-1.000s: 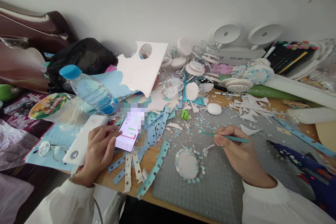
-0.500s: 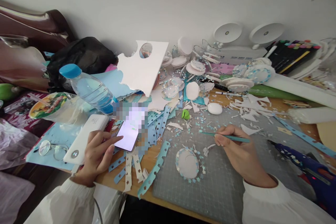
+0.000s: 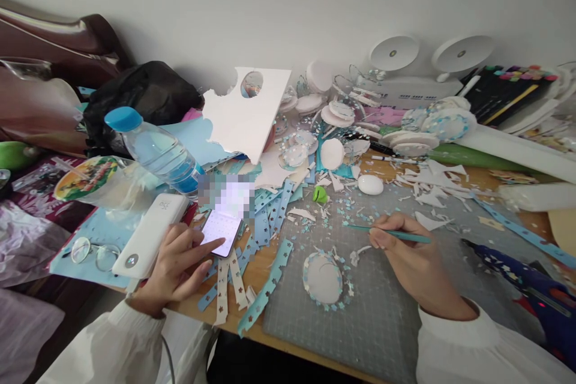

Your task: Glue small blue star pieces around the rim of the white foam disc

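My left hand (image 3: 173,267) lies over a lit phone (image 3: 222,229) on the desk, fingers spread, the index fingertip on its lower screen. A white power bank (image 3: 150,234) rests beside that hand. My right hand (image 3: 411,261) pinches a thin teal tool (image 3: 391,234) whose tip points left over the grey cutting mat (image 3: 387,318). A white disc ringed with small blue stars (image 3: 324,280) sits on the mat, left of my right hand.
A water bottle (image 3: 155,153), a snack pack (image 3: 87,180) and glasses (image 3: 92,252) lie left. Blue punched paper strips (image 3: 263,288) and white scraps litter the desk. A blue glue gun (image 3: 526,288) lies right. White discs, markers and a white card (image 3: 245,114) crowd the back.
My left index finger has slid right and down across the phone, and the screen now shows a different, greyer page. The right hand holds still with the tool.
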The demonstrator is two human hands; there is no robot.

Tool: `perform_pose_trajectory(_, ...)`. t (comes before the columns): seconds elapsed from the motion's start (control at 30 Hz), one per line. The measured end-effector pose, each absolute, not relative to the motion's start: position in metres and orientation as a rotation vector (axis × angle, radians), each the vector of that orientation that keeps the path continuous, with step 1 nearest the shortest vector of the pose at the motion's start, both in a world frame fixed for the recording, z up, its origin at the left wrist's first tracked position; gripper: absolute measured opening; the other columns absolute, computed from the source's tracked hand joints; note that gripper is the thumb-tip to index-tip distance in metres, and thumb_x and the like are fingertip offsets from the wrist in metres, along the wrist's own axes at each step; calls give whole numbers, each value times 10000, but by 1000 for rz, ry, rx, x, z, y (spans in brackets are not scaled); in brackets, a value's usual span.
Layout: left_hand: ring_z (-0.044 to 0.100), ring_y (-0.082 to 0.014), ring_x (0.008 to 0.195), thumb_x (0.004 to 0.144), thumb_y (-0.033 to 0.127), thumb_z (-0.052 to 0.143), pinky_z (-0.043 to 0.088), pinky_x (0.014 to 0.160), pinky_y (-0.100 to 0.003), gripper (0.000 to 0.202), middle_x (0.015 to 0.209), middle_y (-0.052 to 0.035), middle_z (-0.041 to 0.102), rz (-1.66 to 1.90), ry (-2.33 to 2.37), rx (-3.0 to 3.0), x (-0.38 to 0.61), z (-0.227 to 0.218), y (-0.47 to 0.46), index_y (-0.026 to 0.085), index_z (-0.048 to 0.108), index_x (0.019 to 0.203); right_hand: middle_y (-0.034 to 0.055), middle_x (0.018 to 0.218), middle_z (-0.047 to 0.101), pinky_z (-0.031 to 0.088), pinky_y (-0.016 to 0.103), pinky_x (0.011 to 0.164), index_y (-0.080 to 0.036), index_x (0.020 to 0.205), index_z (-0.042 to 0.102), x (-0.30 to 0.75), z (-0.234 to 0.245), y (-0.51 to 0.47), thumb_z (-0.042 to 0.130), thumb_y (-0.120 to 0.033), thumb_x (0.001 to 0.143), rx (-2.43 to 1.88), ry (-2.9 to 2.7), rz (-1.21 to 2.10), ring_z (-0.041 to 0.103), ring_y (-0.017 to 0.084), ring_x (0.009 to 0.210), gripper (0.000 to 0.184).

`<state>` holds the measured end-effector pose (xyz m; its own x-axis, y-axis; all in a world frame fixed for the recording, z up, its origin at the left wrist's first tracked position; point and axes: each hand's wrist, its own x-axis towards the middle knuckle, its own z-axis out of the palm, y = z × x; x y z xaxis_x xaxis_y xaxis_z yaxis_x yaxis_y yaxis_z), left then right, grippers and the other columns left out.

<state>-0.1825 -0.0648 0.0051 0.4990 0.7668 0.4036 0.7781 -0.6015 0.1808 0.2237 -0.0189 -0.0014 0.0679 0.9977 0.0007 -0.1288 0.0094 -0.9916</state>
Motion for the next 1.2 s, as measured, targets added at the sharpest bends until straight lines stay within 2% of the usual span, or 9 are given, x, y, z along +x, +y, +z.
perform_pose_trajectory(0.3,513,-219,741,826,210,513,408,720,-409,390,793,-55,573,-666,-1384,-2723,-179,6,-64,296,641,1185,-8,646,548,381,291,550,-247,675,641,225,-1,-20,815,-351,687,-1107,-1071,1244,483,135,600,202)
perform_pose_trajectory(0.43,536,-233,771,851,239,481,409,740,-420,337,822,-73,590,-758,-1469,-2595,-180,7,-65,268,686,1117,-10,661,553,383,286,549,-242,678,644,225,-3,-19,820,-332,675,-1096,-1046,1260,478,131,598,198)
perform_pose_trajectory(0.63,518,-210,721,860,248,499,411,707,-388,268,776,-63,559,-872,-1706,-2301,-176,4,-63,209,732,988,-9,659,543,376,297,556,-268,673,637,226,-4,-20,807,-358,691,-1108,-1063,1263,469,148,608,193)
perform_pose_trajectory(0.83,512,-227,769,884,257,491,403,764,-402,294,821,-73,562,-723,-1815,-2217,-172,1,-59,194,710,1070,-5,660,544,376,304,561,-280,677,651,225,-4,-19,812,-357,687,-1108,-1057,1261,467,155,612,179)
perform_pose_trajectory(1.03,503,-230,761,896,279,490,374,729,-380,298,819,-69,579,-593,-1815,-2205,-167,3,-56,212,701,1095,-6,661,553,382,299,558,-265,673,647,227,-5,-18,810,-342,691,-1111,-1065,1260,478,150,609,180)
perform_pose_trajectory(1.2,501,-217,758,889,248,489,391,757,-388,295,813,-65,550,-740,-1778,-2218,-170,1,-59,204,711,1078,-4,653,549,385,294,555,-260,665,643,227,-4,-19,808,-354,693,-1110,-1069,1246,474,147,611,192)
